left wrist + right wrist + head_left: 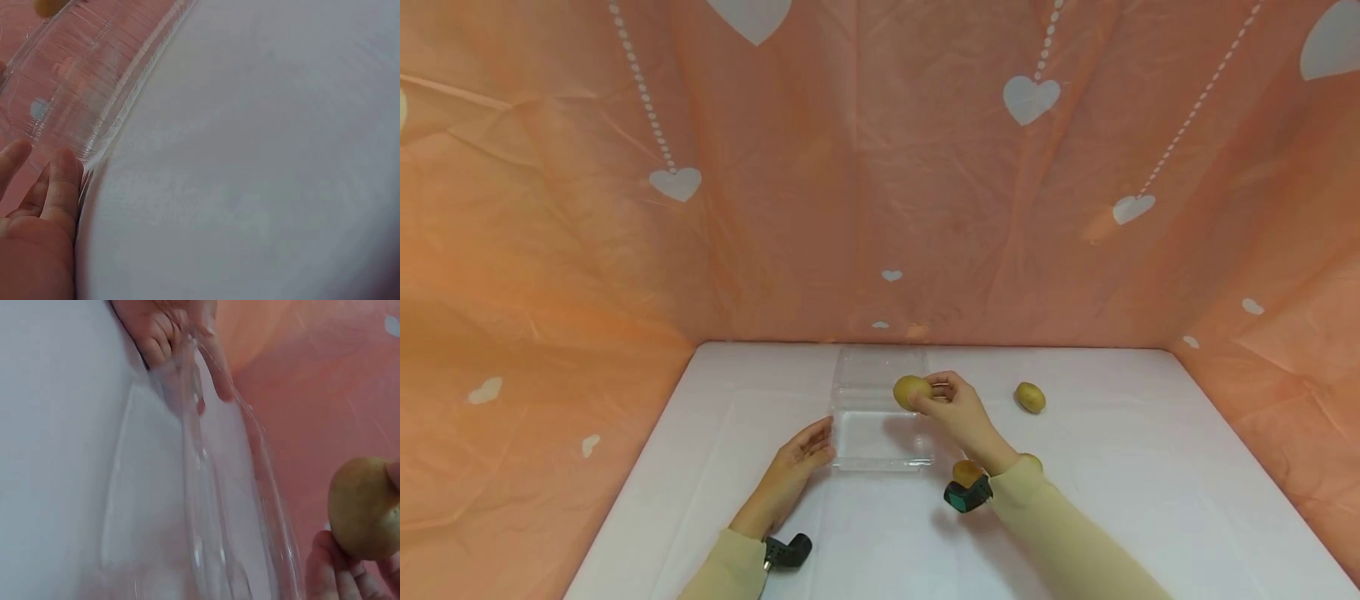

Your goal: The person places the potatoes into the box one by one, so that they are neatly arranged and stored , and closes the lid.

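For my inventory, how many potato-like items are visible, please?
4: one in the right hand, one farther right on the table, one by the right wrist camera, one mostly behind that sleeve; more may be hidden.

Container (883,463) on table (1120,467); potatoes (1031,397) to its right, one seemingly under right sleeve (1052,525).

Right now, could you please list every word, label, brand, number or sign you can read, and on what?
None: the clear container, the yellowish item in the right hand and the heart-patterned backdrop show no readable text.
Any marking on the wrist cameras is too small.
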`<state>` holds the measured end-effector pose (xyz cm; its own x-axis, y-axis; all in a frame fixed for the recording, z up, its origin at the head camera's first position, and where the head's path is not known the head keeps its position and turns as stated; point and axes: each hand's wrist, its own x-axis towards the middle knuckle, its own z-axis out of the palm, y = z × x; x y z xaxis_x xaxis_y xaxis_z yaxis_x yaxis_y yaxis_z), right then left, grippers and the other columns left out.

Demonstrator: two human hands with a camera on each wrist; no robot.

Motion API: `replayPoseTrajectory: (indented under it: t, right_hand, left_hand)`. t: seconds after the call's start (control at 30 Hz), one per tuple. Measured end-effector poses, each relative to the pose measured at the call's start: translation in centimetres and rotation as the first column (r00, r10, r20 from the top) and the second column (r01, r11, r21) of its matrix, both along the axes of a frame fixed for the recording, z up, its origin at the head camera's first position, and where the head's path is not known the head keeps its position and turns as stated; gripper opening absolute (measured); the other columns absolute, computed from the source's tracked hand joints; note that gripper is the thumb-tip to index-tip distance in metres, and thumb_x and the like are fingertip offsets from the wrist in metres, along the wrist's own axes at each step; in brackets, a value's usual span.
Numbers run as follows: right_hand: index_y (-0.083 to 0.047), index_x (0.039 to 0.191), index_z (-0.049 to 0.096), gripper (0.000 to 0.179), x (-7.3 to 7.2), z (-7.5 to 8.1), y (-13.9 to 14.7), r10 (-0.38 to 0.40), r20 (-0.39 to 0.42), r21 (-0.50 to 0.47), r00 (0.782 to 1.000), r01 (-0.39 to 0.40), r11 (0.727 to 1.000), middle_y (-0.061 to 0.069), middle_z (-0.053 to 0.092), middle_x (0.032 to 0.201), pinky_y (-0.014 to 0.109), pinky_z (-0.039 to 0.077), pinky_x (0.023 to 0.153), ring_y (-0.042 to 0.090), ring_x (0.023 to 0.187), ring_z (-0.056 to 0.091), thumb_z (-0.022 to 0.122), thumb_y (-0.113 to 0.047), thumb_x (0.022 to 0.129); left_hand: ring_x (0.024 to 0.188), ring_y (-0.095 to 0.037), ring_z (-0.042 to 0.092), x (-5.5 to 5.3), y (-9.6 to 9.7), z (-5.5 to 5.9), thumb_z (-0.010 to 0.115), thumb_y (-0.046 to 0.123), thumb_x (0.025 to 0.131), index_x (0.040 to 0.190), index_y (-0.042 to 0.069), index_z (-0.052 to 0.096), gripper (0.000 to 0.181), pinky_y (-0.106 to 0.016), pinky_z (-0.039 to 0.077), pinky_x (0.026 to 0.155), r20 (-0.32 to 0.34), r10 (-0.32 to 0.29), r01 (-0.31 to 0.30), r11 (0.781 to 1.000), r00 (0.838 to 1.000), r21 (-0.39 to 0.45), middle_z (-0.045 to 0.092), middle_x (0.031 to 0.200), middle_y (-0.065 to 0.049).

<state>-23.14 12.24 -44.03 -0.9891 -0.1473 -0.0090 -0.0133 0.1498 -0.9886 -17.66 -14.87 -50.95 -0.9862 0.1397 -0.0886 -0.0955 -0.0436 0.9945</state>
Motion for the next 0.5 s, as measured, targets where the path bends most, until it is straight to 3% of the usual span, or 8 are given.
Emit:
replayPoseTrajectory:
  t: [0.17,0.37,0.5]
  right_hand:
    - [0.001,0.115,0.054,0.043,-0.3,-0.5,-2.5,0.024,0.031,0.026,0.999,-0.025,0.999,0.016,0.062,0.106,0.046,0.054,0.082,0.024,0.089,0.065,0.076,-0.018,0.083]
    - [0.001,0.104,0.058,0.042,-1.0,-1.1,-4.7,0.059,0.081,0.210,0.995,-0.075,0.975,0.011,0.065,0.093,0.028,0.053,0.069,0.019,0.080,0.063,0.077,-0.027,0.080]
    - [0.001,0.094,0.063,0.035,-1.2,-1.4,-5.6,0.065,0.089,0.284,0.994,-0.088,0.955,0.008,0.065,0.083,0.025,0.049,0.062,0.016,0.072,0.059,0.076,-0.028,0.080]
  left_hand:
    - [0.132,-0.030,0.041,0.0,-0.1,-0.2,0.064,0.012,0.093,0.144,0.006,0.043,0.056,-0.035,0.037,0.103,-0.004,-0.002,0.002,1.000,1.000,0.013,0.041,0.147,-0.015]
    - [0.131,-0.030,0.041,0.1,-0.1,-0.2,0.065,0.011,0.092,0.144,0.005,0.043,0.057,-0.032,0.038,0.102,-0.006,-0.002,0.002,1.000,1.000,0.020,0.042,0.146,-0.015]
    - [0.132,-0.030,0.041,0.1,-0.1,-0.1,0.065,0.011,0.092,0.144,0.005,0.043,0.057,-0.037,0.036,0.105,-0.009,-0.007,0.007,1.000,1.000,0.018,0.042,0.147,-0.016]
